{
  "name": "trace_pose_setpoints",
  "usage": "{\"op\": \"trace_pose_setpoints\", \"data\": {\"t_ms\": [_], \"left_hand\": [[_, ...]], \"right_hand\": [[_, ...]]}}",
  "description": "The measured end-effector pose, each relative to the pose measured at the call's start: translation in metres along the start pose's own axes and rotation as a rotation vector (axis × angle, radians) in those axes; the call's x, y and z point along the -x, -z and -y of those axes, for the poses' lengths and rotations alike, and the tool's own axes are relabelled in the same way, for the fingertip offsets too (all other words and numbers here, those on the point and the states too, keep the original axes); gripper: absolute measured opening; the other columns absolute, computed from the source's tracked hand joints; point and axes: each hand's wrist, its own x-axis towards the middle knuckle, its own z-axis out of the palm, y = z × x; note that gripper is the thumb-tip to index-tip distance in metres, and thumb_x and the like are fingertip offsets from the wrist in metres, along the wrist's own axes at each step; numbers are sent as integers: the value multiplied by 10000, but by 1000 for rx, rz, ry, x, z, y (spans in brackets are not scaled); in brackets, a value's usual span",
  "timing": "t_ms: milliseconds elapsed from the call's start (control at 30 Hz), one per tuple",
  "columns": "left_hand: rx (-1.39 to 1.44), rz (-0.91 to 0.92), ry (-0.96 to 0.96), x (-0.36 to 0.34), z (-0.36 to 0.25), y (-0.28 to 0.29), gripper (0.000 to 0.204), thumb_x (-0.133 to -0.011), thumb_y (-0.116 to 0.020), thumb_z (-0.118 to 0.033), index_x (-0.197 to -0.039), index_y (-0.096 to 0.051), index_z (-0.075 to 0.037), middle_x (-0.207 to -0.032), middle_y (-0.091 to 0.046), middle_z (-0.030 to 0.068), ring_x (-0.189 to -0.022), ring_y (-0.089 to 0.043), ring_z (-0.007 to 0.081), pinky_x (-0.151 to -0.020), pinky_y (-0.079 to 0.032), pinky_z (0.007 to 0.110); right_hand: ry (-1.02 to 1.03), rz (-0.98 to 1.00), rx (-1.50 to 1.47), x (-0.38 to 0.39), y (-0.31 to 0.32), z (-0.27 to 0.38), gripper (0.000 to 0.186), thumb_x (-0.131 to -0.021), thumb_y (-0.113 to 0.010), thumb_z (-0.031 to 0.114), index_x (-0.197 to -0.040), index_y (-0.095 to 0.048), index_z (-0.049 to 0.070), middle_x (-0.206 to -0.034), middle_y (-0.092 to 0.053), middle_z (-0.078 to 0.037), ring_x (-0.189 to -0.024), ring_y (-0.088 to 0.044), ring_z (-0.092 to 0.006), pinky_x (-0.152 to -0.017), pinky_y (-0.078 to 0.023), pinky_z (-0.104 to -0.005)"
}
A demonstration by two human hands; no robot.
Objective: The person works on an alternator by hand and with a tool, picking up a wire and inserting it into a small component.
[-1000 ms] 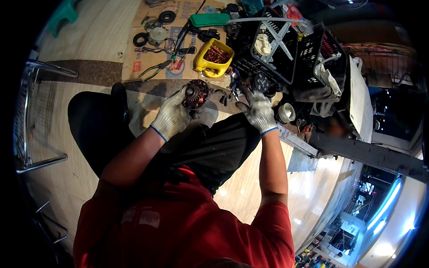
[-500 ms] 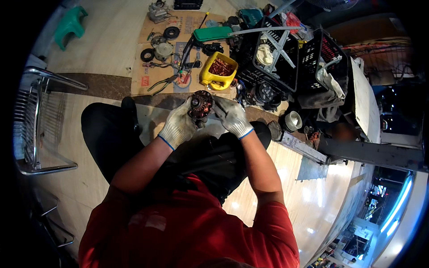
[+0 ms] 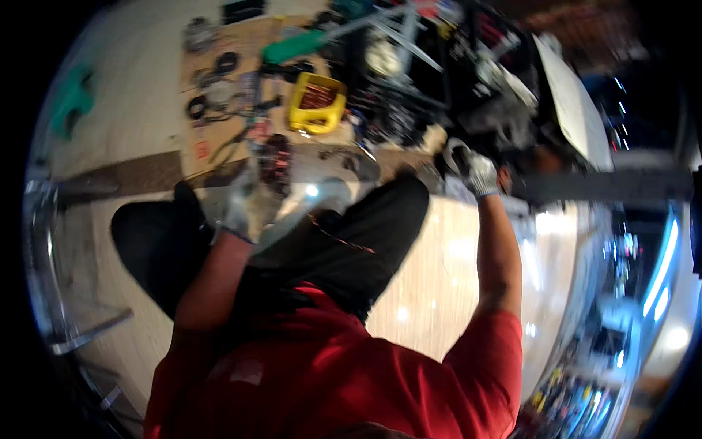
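Left hand (image 3: 247, 203) gripping the copper-wound part (image 3: 275, 165) at the near edge of the cardboard sheet (image 3: 210, 130), right hand (image 3: 475, 170) well past its right edge, too blurred to tell whether holding anything, yellow container (image 3: 316, 123) of reddish pieces (image 3: 319, 96) near the sheet's near-right corner.

On a pale wood-grain floor (image 3: 409, 293) crossed by a dark brown band (image 3: 142, 174), a green plastic stool (image 3: 71, 99) and a flattened cardboard sheet (image 3: 252, 34) are borne, the latter being occupied by two black rings (image 3: 233, 60), a cut-open yellow jug (image 3: 313, 120) and blurred pliers (image 3: 227, 148).
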Motion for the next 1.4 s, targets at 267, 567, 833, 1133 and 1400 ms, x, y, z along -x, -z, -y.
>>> {"op": "trace_pose_setpoints", "data": {"t_ms": [267,567,833,1133,1400], "left_hand": [[-383,61,55,-8,7,39,449,-966,-586,-368,-1301,-541,-73,-1117,-617,83,-932,-589,207,-806,-487,338],[-352,123,281,-1,45,30,429,-1030,-470,-331,-1369,-484,-68,-1121,-587,98,-890,-554,164,-783,-464,307],[-363,-49,200,-3,46,41,473,-970,-571,-327,-1363,-492,-74,-1262,-594,112,-1048,-592,215,-913,-477,368],[-474,-75,71,-2,39,17,435,-1008,-514,-328,-1365,-475,-83,-1224,-609,114,-1014,-632,253,-876,-534,415],[-360,-10,16,-3,29,23,327,-1041,-441,-255,-1325,-499,-103,-1199,-627,95,-999,-655,229,-832,-569,422]], "right_hand": [[-719,324,145,150,91,-134,486,-971,-357,550,-1149,-632,190,-1153,-665,-169,-1087,-610,-407,-892,-487,-508],[-1046,58,674,241,215,-244,678,-973,-281,620,-1207,-627,87,-1071,-696,-179,-983,-657,-400,-880,-449,-520],[-929,719,408,198,96,-204,952,-782,-688,620,-1542,-238,265,-1591,-195,-217,-1419,-257,-485,-1126,-305,-554],[19,-313,-834,20,49,162,742,-803,-777,168,-1427,-412,-1,-1484,-416,-161,-1378,-393,-288,-1120,-362,-378],[289,171,-934,-52,42,294,707,-801,-683,238,-1444,-421,100,-1382,-498,-235,-1278,-478,-402,-1051,-425,-443]]}}
